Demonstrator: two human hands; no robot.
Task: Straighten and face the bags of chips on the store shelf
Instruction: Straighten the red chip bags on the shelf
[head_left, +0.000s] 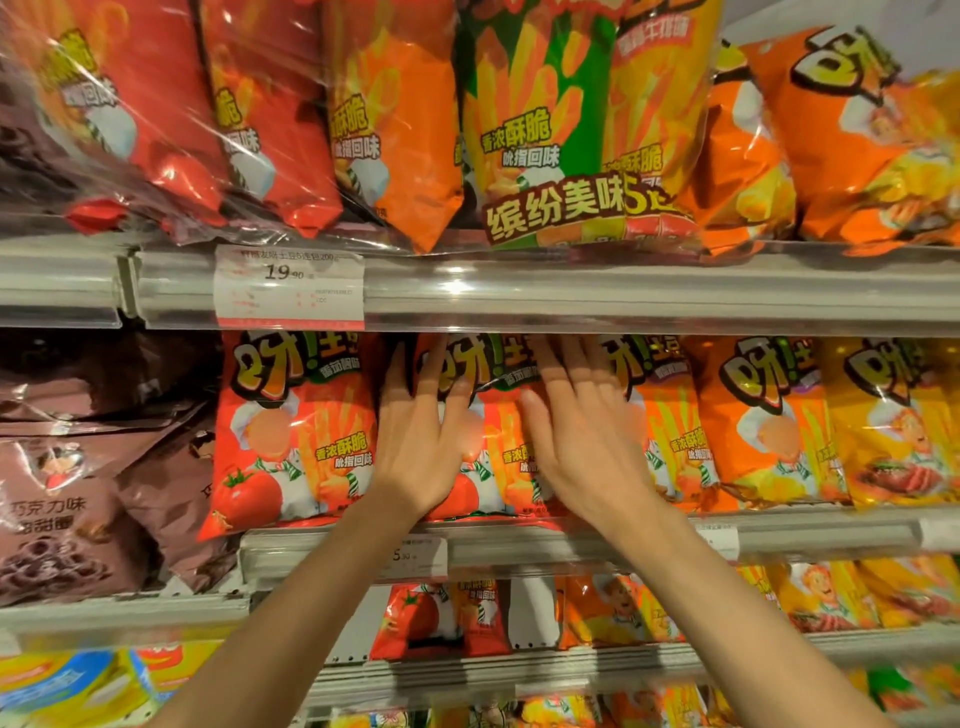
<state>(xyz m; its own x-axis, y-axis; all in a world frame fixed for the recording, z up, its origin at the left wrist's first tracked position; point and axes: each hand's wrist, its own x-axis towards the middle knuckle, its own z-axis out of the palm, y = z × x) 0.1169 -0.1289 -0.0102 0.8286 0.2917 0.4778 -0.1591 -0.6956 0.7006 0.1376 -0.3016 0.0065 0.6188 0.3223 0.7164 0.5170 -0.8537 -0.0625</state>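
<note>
A red tomato-flavour chip bag (496, 441) stands upright in the middle shelf row. My left hand (426, 431) lies flat on its left half with fingers spread and straight. My right hand (582, 431) presses flat on its right half, fingers reaching up under the shelf rail above. Both hands cover most of the bag's front. Another red bag (291, 431) stands to its left, leaning slightly. An orange bag (670, 415) stands to its right.
More orange and yellow bags (883, 421) fill the row to the right. Brown snack bags (78, 493) slump at the left. Large multipacks (561, 130) sit on the shelf above, behind a clear price rail (519, 296). Smaller bags (441, 618) stand on the shelf below.
</note>
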